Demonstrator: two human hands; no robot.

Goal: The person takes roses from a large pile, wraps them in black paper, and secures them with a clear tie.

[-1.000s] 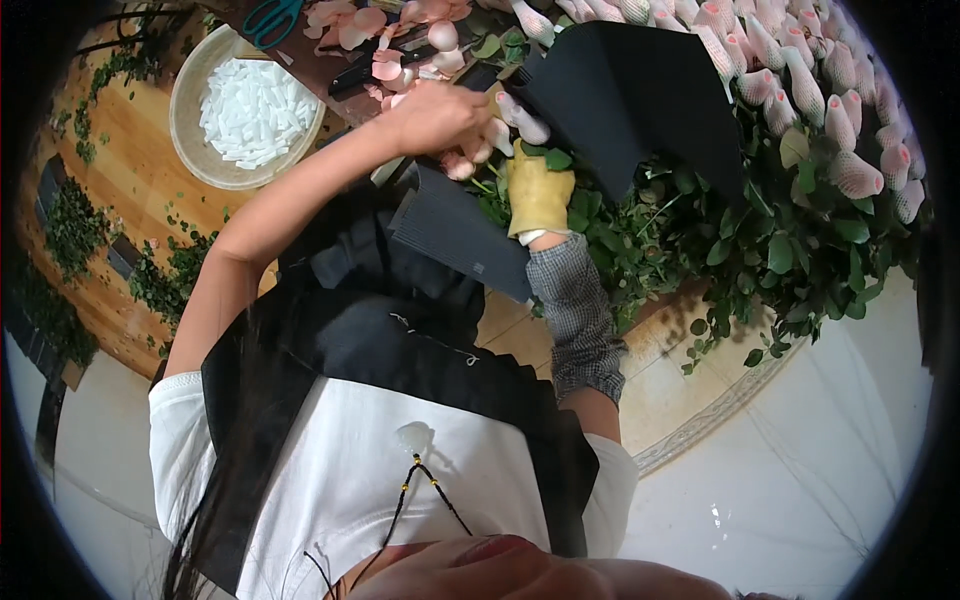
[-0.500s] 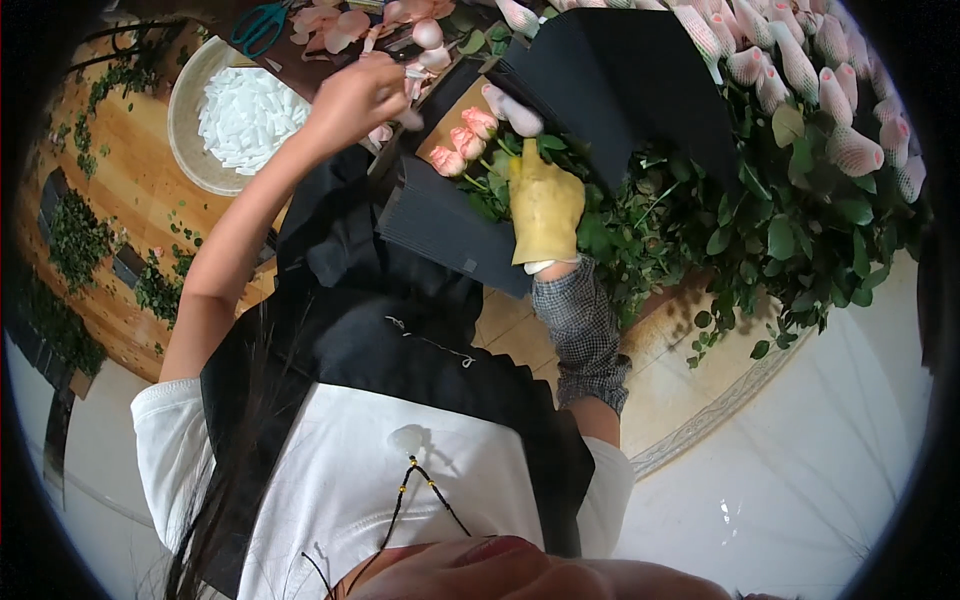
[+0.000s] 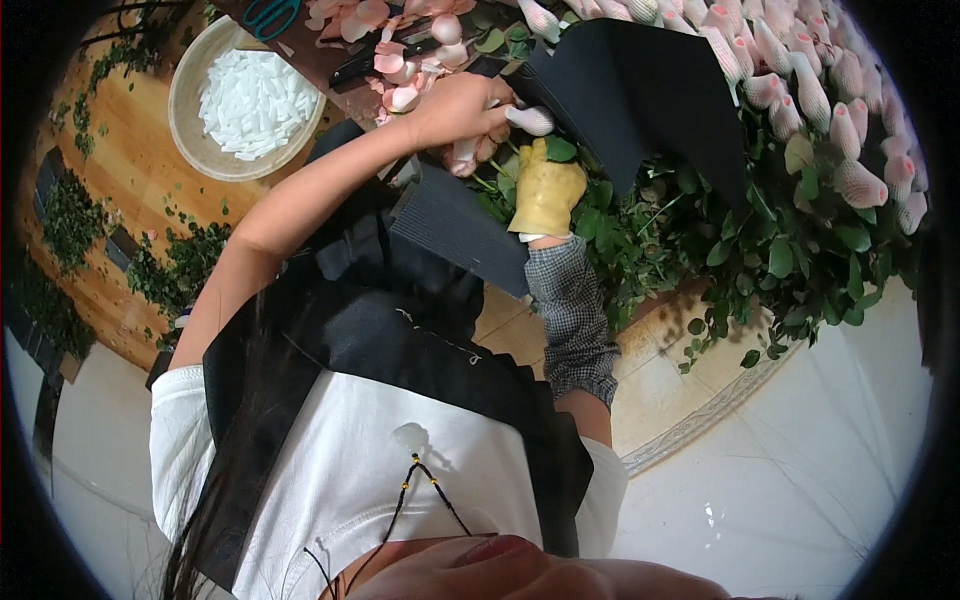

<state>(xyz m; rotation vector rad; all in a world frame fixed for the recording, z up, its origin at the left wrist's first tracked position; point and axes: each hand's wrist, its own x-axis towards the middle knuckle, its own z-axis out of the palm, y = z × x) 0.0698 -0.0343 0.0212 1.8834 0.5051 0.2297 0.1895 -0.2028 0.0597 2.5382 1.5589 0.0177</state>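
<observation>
My bare left hand (image 3: 462, 112) is closed, its fingertips at the tip of a rose bud in a white foam net (image 3: 530, 121). Below that bud, my right hand (image 3: 548, 192), in a yellow glove, is closed round leafy rose stems; the exact grip is partly hidden. Pink roses (image 3: 465, 157) lie under my left hand, mostly covered by it. They rest between dark corrugated sheets, one nearer sheet (image 3: 455, 225) in front of me and a taller black sheet (image 3: 640, 85) to the right.
A round tub (image 3: 178, 125) of white foam nets (image 3: 255, 110) stands at left. Loose pink petals (image 3: 400, 98) and teal-handled scissors (image 3: 270, 18) lie at the back. Many netted roses (image 3: 810, 90) with dense leaves (image 3: 770, 230) fill the right. Leaf scraps (image 3: 180, 270) litter the wooden surface.
My left hand has moved right, from above the petals to the netted bud, covering the pink roses. My gloved right hand stays nearly in place, its raised finger now curled in.
</observation>
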